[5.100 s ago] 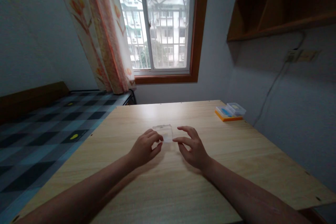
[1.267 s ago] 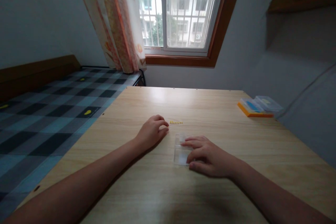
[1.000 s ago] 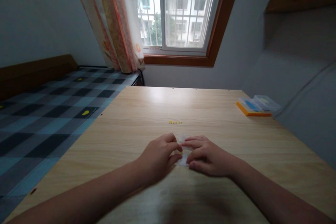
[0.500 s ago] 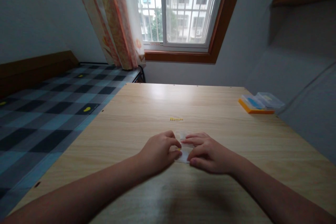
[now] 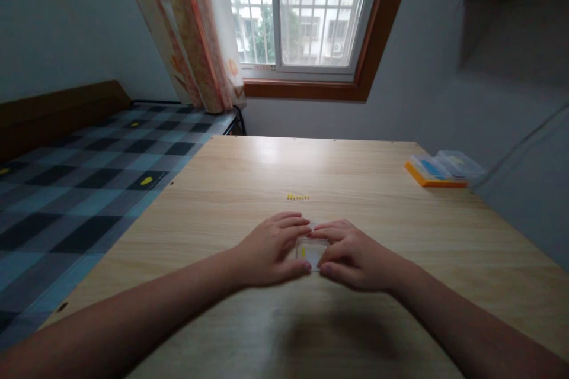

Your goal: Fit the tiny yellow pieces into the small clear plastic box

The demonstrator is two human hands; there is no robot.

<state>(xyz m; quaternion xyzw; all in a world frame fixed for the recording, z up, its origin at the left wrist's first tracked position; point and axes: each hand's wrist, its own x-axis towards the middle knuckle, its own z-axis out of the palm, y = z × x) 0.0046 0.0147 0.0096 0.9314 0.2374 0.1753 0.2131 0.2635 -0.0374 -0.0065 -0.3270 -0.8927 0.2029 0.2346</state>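
Observation:
A small clear plastic box [image 5: 313,253] lies on the table between my hands, with a little yellow piece [image 5: 304,251] inside at its left. My left hand [image 5: 275,249] grips the box, thumb at the front edge and fingers over the back. From the other side my right hand [image 5: 355,254] holds it too, thumb at the front right corner and fingertips at the back. The fingers partly cover the box's rear part, which looks like its lid. Beyond the hands, several tiny yellow pieces [image 5: 297,197] lie in a row.
The pale wooden table [image 5: 186,237] stretches ahead. At its far right sits an orange-based case [image 5: 438,182] with a clear lid raised and something blue inside. A checked bed [image 5: 111,189] adjoins on the left. Behind are a curtain [image 5: 200,41] and a barred window [image 5: 311,18].
My left hand has gone from a pinch near the yellow piece to a wider grasp over the box, its thumb now at the front edge. My right hand has kept its hold.

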